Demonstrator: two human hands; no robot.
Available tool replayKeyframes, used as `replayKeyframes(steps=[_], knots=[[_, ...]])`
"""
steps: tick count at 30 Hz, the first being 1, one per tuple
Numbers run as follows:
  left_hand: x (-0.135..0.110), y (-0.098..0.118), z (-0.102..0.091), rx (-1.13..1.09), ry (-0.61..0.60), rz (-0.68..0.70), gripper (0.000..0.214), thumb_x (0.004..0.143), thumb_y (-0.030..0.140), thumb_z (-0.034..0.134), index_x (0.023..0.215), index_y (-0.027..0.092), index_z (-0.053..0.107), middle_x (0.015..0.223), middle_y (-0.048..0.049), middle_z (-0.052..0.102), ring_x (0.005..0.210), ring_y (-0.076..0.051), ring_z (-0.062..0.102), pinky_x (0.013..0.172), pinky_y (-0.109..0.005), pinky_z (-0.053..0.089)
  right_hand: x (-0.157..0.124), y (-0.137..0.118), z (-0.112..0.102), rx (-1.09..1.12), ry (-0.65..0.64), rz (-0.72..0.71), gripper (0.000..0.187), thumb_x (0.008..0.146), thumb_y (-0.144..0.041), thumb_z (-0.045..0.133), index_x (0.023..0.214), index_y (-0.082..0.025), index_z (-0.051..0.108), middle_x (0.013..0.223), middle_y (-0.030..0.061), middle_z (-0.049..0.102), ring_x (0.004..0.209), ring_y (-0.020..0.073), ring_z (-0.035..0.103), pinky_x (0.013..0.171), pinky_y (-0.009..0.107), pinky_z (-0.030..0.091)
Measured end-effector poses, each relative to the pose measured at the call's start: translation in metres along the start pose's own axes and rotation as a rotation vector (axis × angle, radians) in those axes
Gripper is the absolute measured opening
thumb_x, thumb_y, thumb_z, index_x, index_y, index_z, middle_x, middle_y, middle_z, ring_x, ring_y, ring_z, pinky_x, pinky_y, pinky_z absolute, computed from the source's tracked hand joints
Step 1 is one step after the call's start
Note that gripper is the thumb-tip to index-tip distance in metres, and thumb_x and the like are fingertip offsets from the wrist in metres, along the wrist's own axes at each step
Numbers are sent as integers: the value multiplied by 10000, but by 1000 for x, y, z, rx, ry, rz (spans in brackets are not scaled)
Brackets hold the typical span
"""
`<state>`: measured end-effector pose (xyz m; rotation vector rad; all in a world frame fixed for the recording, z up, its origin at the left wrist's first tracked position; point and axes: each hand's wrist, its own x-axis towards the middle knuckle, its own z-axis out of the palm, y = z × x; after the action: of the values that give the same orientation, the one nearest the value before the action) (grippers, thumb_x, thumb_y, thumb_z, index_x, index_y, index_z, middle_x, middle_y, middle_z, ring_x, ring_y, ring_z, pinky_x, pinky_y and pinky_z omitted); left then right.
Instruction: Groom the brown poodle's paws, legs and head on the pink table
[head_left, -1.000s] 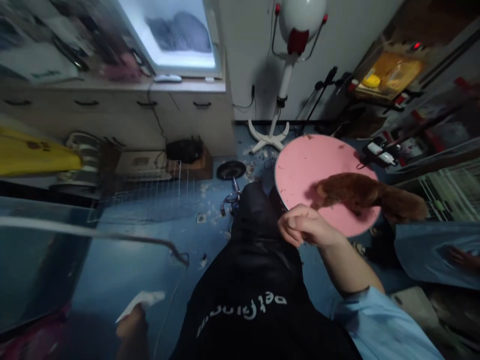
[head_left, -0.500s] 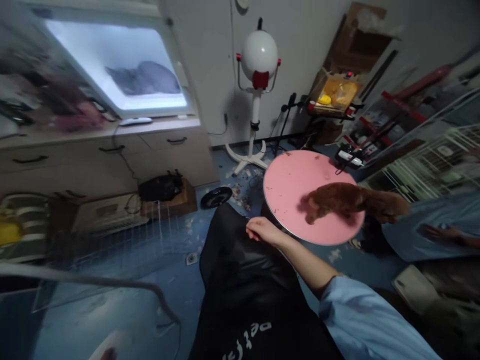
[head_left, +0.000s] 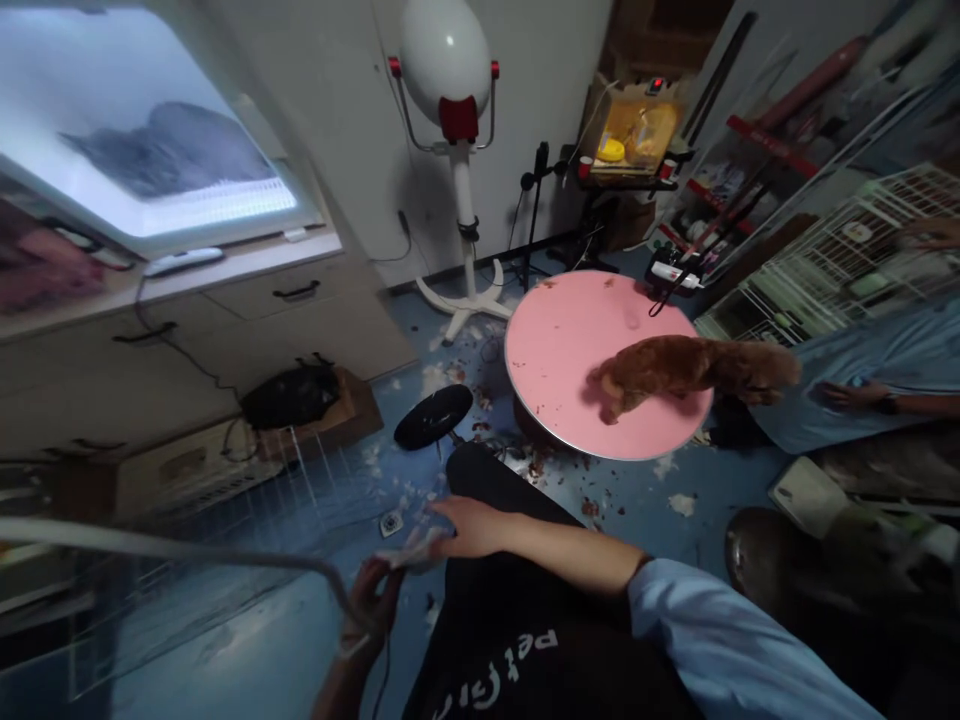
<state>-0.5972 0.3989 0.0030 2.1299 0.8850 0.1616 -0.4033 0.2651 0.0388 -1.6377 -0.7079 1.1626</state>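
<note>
My right hand (head_left: pixel 474 526) reaches across the front of my black apron (head_left: pixel 525 630), its fingers closed on a thin whitish crumpled sheet (head_left: pixel 414 549), blurred by motion; whether it is cloth, tissue or plastic I cannot tell. My left hand (head_left: pixel 375 600) is below and left of it, fingers pinched at the sheet's other end. A grey hose or cable (head_left: pixel 225 553) passes in front of my left hand and wrist. Ahead to the right, a brown curly-haired dog (head_left: pixel 667 365) stands on a round pink table (head_left: pixel 562 330).
Another person in a blue top (head_left: pixel 862 370) stands beside the dog's head. A black round stool (head_left: pixel 433 416) and a wire panel (head_left: pixel 300 490) stand near my legs. A white dryer on a stand (head_left: pixel 446 70) is by the wall. Hair clumps (head_left: pixel 592 510) litter the floor. A lit cabinet (head_left: pixel 180 215) holds a grey cat.
My right hand has moved left and down, off my apron. My left hand has risen from the bottom edge with the whitish sheet, and both hands now meet at it. The view has shifted right.
</note>
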Motion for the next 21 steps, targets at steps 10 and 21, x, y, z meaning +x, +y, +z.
replayKeyframes(steps=[10,21], knots=[[52,124,68,48,-138,78,269,744,314,489,776,174,716,777,-63,719,756,-219,642,943,-424,422,-35,41,-67,221,489,82,183,772,-357,557,720,-189,610,580,-32,518,558,121,452,558,240,365],[69,176,114,-25,-288,248,284,759,404,464,723,182,637,750,-53,677,750,-206,606,793,-345,475,-114,23,-146,111,659,-57,262,695,-336,691,907,-195,632,818,7,616,731,143,543,689,273,446]])
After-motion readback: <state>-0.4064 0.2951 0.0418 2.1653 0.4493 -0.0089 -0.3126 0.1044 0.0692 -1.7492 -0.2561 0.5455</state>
